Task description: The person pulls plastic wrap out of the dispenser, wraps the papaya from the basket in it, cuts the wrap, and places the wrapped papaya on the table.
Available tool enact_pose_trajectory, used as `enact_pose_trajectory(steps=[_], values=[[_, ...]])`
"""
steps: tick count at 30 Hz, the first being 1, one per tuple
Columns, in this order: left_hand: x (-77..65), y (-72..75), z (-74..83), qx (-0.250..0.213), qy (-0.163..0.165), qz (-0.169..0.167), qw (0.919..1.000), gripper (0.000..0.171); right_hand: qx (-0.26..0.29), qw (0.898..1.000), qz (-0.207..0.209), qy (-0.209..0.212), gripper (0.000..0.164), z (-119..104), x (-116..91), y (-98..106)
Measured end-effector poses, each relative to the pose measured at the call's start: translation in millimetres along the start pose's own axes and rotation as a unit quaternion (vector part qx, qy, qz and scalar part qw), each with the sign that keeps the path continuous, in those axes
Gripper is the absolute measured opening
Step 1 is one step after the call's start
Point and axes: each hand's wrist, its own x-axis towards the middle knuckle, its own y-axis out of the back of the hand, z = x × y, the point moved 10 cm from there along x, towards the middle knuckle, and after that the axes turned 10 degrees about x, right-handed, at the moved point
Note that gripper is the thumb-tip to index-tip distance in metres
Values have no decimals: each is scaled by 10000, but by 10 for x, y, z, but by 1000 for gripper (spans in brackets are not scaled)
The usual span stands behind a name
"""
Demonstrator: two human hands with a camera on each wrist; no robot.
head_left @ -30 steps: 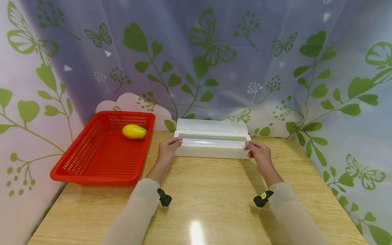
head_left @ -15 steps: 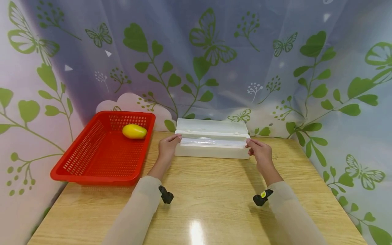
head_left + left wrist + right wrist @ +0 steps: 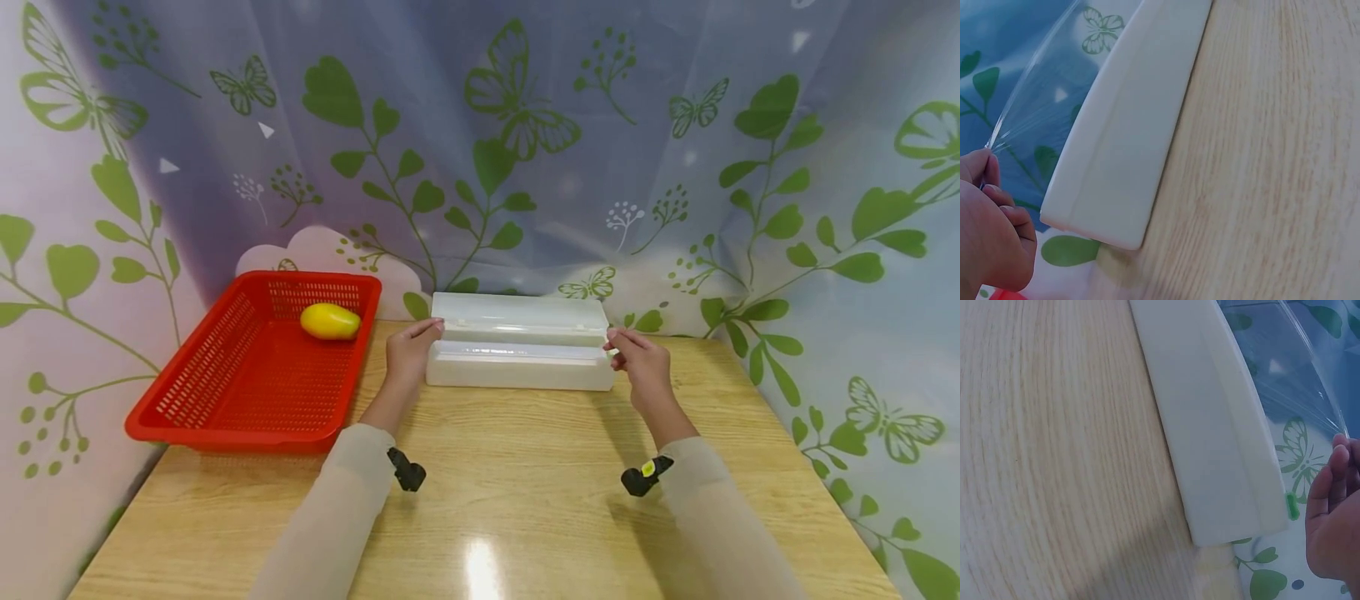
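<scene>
A long white cling film dispenser [image 3: 519, 375] lies on the table against the backdrop, its lid [image 3: 519, 307] tipped back. The shiny white roll [image 3: 495, 349] shows inside. My left hand [image 3: 408, 358] pinches one corner of the clear cling film [image 3: 1044, 94] between thumb and finger, just above the dispenser's left end. At the right end, my right hand [image 3: 643, 367] pinches the other corner; in the right wrist view the film [image 3: 1304, 375] stretches up from the dispenser to these fingertips. Both wrist views show the film's edge taut, with creases running from the pinched corners.
To the left stands a red plastic basket [image 3: 217, 440] with a yellow mango-like fruit [image 3: 330, 322] in its back right corner. The wooden table [image 3: 517, 467] extends in front of the dispenser. A patterned curtain [image 3: 562, 217] rises right behind it.
Both hands have risen slightly and moved a little toward the back, drawing the film's edge up from the roll. The basket and fruit have stayed put.
</scene>
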Motion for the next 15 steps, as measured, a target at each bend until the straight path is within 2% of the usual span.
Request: enact_pose_trajectory(steps=[5,9,10,15], values=[[38,6,49,-127,-125,21,9998,26,213,9997,86,93,36,8,77,34],[70,5,111,-147,-235,120,9995,23,229,9996,109,153,38,-11,108,34],[74,2,125,-171,-228,119,9995,23,225,9996,102,162,41,-22,110,28],[78,-11,184,-269,-149,17,9995,26,286,9995,39,140,34,-82,106,7]])
